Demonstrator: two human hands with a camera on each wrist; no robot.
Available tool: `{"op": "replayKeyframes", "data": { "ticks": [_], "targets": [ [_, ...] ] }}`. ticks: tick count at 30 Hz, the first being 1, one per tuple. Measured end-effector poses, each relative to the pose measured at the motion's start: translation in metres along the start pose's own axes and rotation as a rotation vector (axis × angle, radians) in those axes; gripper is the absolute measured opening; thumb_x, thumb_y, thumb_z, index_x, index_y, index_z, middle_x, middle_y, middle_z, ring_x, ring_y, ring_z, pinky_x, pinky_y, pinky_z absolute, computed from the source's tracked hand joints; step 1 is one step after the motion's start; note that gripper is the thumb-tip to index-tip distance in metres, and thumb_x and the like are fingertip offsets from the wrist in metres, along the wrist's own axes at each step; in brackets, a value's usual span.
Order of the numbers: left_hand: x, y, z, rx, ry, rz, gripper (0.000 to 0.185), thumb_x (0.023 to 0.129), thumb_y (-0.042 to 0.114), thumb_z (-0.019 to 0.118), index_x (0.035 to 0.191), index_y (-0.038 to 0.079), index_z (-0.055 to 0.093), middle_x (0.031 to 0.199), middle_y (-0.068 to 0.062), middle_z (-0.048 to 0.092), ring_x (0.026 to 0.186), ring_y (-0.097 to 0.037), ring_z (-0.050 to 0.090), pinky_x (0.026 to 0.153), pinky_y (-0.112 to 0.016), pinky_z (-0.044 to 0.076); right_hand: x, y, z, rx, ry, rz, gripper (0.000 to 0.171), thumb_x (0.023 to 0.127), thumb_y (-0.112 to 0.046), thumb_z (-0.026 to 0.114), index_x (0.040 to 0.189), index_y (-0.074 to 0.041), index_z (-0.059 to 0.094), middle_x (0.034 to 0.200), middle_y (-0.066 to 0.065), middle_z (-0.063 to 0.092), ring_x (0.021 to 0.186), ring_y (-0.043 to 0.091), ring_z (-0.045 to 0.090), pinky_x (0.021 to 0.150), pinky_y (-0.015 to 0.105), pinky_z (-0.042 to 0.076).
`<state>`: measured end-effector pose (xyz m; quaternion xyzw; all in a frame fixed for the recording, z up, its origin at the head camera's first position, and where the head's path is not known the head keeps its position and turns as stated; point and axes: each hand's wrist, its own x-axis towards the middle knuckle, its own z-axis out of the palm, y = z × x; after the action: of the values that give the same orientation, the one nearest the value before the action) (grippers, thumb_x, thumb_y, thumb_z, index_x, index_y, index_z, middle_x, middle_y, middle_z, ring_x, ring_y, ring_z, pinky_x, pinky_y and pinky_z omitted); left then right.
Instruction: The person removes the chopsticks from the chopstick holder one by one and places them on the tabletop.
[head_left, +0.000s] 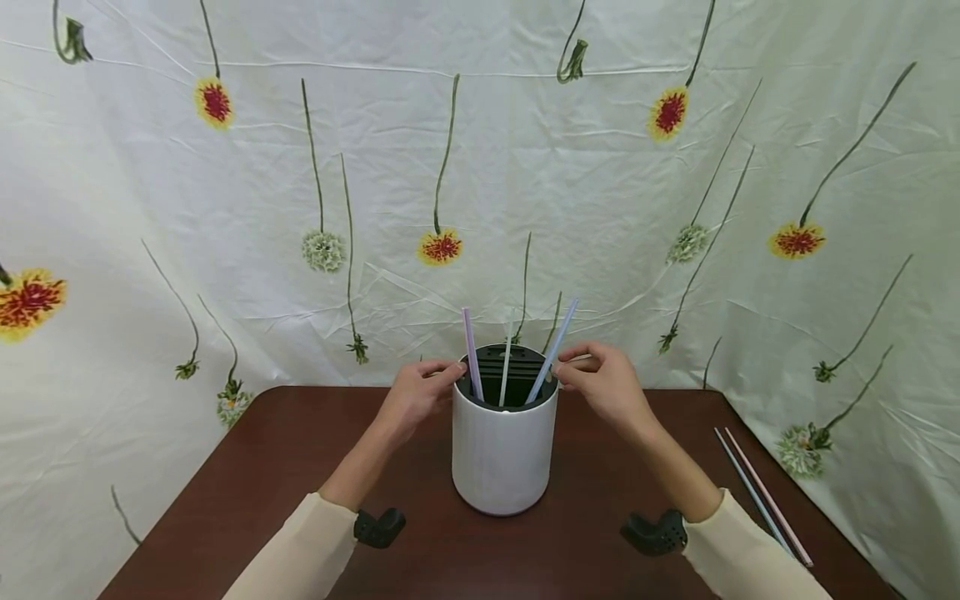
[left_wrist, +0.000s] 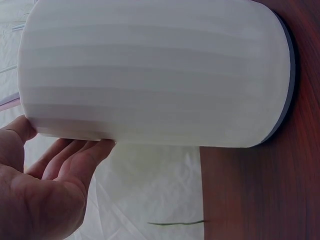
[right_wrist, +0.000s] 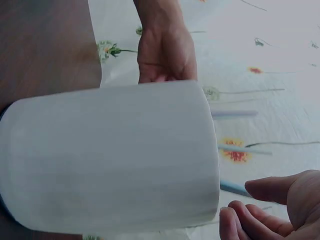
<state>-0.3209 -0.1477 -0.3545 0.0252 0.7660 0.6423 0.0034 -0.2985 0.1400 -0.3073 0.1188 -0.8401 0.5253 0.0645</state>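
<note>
A white round utensil holder point(head_left: 504, 462) with a dark slotted insert point(head_left: 491, 360) stands upright on the brown table. Out of its top lean three slim sticks that look like chopsticks: a purple one point(head_left: 472, 354), a pale green one point(head_left: 506, 358) and a blue one point(head_left: 552, 350). My left hand point(head_left: 420, 392) holds the holder at its left rim, thumb at the edge and fingers against the side wall point(left_wrist: 150, 100). At the right rim, close to the blue stick, is my right hand point(head_left: 603, 387). Its fingers are loosely bent, with a gap between thumb and fingertips point(right_wrist: 232, 212).
On the table's right side lie a blue stick point(head_left: 750, 483) and a pink stick point(head_left: 768, 498), side by side. A white cloth with printed flowers point(head_left: 390, 200) hangs behind the table point(head_left: 315, 433). Each wrist wears a black device point(head_left: 379, 527).
</note>
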Motion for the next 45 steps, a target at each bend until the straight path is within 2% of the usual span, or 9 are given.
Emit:
{"op": "replayKeyframes", "data": {
  "ticks": [7, 14, 23, 28, 30, 33, 37, 42, 45],
  "targets": [
    [0.0, -0.001, 0.0, 0.002, 0.006, -0.002, 0.043, 0.098, 0.037, 0.069, 0.129, 0.007, 0.07, 0.139, -0.014, 0.063, 0.127, -0.032, 0.062, 0.104, -0.052, 0.051, 0.002, 0.002, 0.019, 0.031, 0.04, -0.028, 0.026, 0.091, -0.02, 0.077, 0.108, -0.004, 0.066, 0.1, 0.012, 0.077, 0.094, 0.022, 0.071, 0.08, 0.034, 0.054],
    [-0.002, 0.0, 0.0, -0.006, 0.008, -0.006, 0.043, 0.097, 0.036, 0.069, 0.129, 0.007, 0.07, 0.138, -0.014, 0.064, 0.125, -0.031, 0.064, 0.103, -0.051, 0.052, 0.002, 0.008, 0.03, 0.006, 0.106, -0.076, 0.021, 0.088, -0.015, 0.079, 0.102, -0.005, 0.067, 0.092, 0.008, 0.078, 0.091, 0.02, 0.07, 0.075, 0.031, 0.052],
    [-0.002, 0.0, -0.001, -0.01, 0.008, -0.01, 0.043, 0.097, 0.037, 0.07, 0.129, 0.007, 0.07, 0.137, -0.014, 0.064, 0.124, -0.031, 0.064, 0.104, -0.052, 0.051, 0.003, -0.001, 0.027, 0.016, 0.141, -0.02, 0.02, 0.088, -0.017, 0.077, 0.103, -0.008, 0.067, 0.095, 0.007, 0.078, 0.093, 0.019, 0.072, 0.078, 0.03, 0.052],
    [-0.001, -0.001, -0.001, 0.008, 0.007, -0.008, 0.045, 0.096, 0.04, 0.07, 0.129, 0.008, 0.07, 0.138, -0.013, 0.064, 0.124, -0.031, 0.065, 0.103, -0.051, 0.052, 0.005, -0.013, 0.015, 0.061, 0.184, -0.039, 0.021, 0.089, -0.017, 0.077, 0.105, -0.008, 0.067, 0.095, 0.009, 0.078, 0.087, 0.025, 0.074, 0.073, 0.029, 0.053],
    [-0.001, 0.0, 0.0, 0.005, 0.006, -0.008, 0.045, 0.096, 0.039, 0.07, 0.128, 0.008, 0.07, 0.137, -0.014, 0.064, 0.124, -0.032, 0.065, 0.103, -0.052, 0.051, 0.006, -0.019, 0.007, 0.078, 0.207, -0.06, 0.022, 0.089, -0.017, 0.077, 0.107, -0.007, 0.067, 0.093, 0.009, 0.078, 0.082, 0.022, 0.074, 0.073, 0.027, 0.053],
    [-0.001, 0.0, 0.0, -0.01, 0.002, -0.009, 0.044, 0.096, 0.038, 0.07, 0.128, 0.008, 0.07, 0.137, -0.014, 0.064, 0.124, -0.032, 0.064, 0.105, -0.054, 0.049, 0.008, -0.03, -0.006, 0.162, 0.226, -0.102, 0.025, 0.09, -0.012, 0.075, 0.11, -0.001, 0.065, 0.089, 0.007, 0.078, 0.078, 0.017, 0.075, 0.077, 0.026, 0.058],
    [-0.001, 0.0, 0.0, -0.015, 0.0, -0.008, 0.043, 0.097, 0.037, 0.07, 0.128, 0.007, 0.07, 0.137, -0.014, 0.065, 0.125, -0.032, 0.064, 0.106, -0.054, 0.049, 0.009, -0.043, -0.027, 0.31, 0.226, -0.164, 0.023, 0.092, -0.003, 0.071, 0.11, 0.005, 0.06, 0.084, 0.005, 0.075, 0.076, 0.018, 0.076, 0.081, 0.031, 0.062],
    [0.0, 0.0, 0.0, -0.012, 0.006, -0.01, 0.044, 0.096, 0.037, 0.07, 0.128, 0.007, 0.07, 0.137, -0.014, 0.065, 0.124, -0.032, 0.064, 0.104, -0.052, 0.05, 0.007, -0.053, -0.054, 0.413, 0.244, -0.195, 0.02, 0.091, 0.0, 0.071, 0.108, 0.004, 0.059, 0.082, 0.005, 0.074, 0.073, 0.019, 0.075, 0.078, 0.033, 0.062],
    [0.0, 0.0, 0.0, -0.007, 0.006, -0.01, 0.044, 0.096, 0.038, 0.07, 0.127, 0.007, 0.071, 0.137, -0.014, 0.064, 0.124, -0.032, 0.065, 0.104, -0.053, 0.05, 0.005, -0.049, -0.069, 0.416, 0.273, -0.195, 0.021, 0.09, 0.0, 0.072, 0.109, 0.002, 0.062, 0.083, 0.004, 0.074, 0.072, 0.017, 0.075, 0.074, 0.031, 0.062]
  ]
}}
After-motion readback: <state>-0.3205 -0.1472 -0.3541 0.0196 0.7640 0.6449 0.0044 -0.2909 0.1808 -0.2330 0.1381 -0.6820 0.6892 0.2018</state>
